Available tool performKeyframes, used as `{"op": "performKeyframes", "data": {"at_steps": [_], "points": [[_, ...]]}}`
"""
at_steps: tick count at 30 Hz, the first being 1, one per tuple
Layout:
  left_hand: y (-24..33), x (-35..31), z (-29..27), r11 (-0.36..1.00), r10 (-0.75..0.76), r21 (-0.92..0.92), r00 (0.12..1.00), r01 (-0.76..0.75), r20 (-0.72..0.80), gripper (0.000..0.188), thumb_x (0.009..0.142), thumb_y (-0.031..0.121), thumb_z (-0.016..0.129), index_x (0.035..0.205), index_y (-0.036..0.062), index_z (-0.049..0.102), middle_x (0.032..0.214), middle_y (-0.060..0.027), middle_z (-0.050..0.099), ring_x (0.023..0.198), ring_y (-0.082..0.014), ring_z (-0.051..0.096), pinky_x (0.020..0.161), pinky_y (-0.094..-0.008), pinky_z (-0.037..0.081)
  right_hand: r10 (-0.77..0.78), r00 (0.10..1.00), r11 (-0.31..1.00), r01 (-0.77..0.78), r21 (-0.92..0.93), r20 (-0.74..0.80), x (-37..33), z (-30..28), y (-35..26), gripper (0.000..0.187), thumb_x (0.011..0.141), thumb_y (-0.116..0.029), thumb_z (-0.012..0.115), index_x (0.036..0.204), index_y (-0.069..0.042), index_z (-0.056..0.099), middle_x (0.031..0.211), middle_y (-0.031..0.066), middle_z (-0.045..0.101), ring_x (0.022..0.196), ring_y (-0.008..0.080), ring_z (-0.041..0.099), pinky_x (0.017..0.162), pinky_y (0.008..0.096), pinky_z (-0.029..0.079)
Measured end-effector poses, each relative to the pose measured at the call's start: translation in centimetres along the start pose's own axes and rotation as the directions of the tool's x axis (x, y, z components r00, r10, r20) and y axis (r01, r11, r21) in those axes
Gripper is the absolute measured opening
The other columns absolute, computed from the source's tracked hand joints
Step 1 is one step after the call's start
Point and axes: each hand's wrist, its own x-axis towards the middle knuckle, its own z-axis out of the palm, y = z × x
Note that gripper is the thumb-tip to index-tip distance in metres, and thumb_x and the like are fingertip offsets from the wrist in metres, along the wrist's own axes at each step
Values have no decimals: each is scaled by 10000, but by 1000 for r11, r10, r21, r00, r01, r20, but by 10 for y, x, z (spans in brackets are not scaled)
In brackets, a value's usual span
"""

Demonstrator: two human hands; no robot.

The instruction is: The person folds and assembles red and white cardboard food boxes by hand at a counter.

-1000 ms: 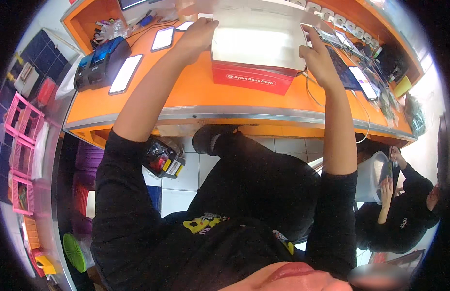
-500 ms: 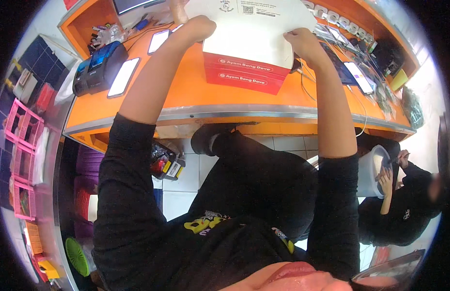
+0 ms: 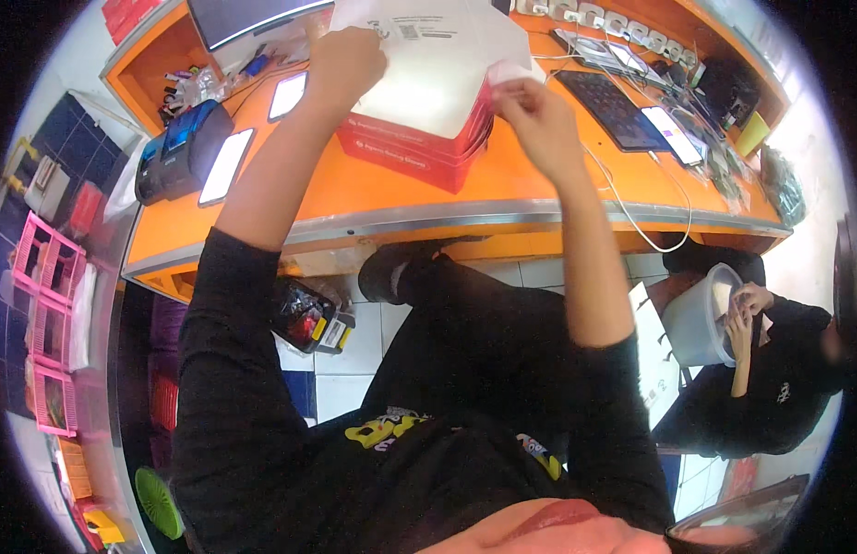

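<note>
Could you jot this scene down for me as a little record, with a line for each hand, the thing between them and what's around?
Left hand: closed on the left edge of a carton
Right hand: fingertips at the carton's right corner; grip unclear
Carton: white inside showing, red front
Surface: orange desk
Desk's left: black-and-blue machine, lit phone
Desk's right: dark tablet
Nearby: co-worker's hands at a translucent tub

Shop, orange counter (image 3: 373, 192), printer (image 3: 182, 152), red boxes (image 3: 401, 159)
</note>
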Motion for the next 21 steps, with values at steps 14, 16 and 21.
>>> {"op": "performKeyframes", "data": {"at_steps": [14, 16, 21], "points": [[114, 24, -59, 871, 283, -478, 913, -116, 293, 324, 666, 259, 714, 792, -38, 680, 696, -197, 640, 636, -289, 647, 625, -363, 515, -488, 871, 852, 488, -192, 47, -30, -2, 9, 209, 717, -128, 598, 875, -3, 544, 920, 147, 554, 887, 352, 530, 802, 415, 443], [115, 30, -39, 896, 383, -359, 862, -260, 333, 312, 648, 243, 722, 791, -31, 683, 664, -181, 636, 630, -281, 652, 616, -368, 513, -464, 884, 866, 466, -181, 54, -30, 1, 10, 214, 725, -129, 600, 890, -3, 545, 919, 151, 551, 887, 356, 529, 804, 416, 442], [96, 31, -26, 736, 410, -662, 688, 138, 599, 350, 738, 248, 653, 993, 10, 676, 874, -119, 673, 802, -212, 638, 717, -334, 505, -430, 902, 903, 429, -37, -48, -32, 9, 16, 245, 759, -123, 598, 976, -15, 566, 917, 163, 542, 901, 353, 526, 815, 418, 441]]}}
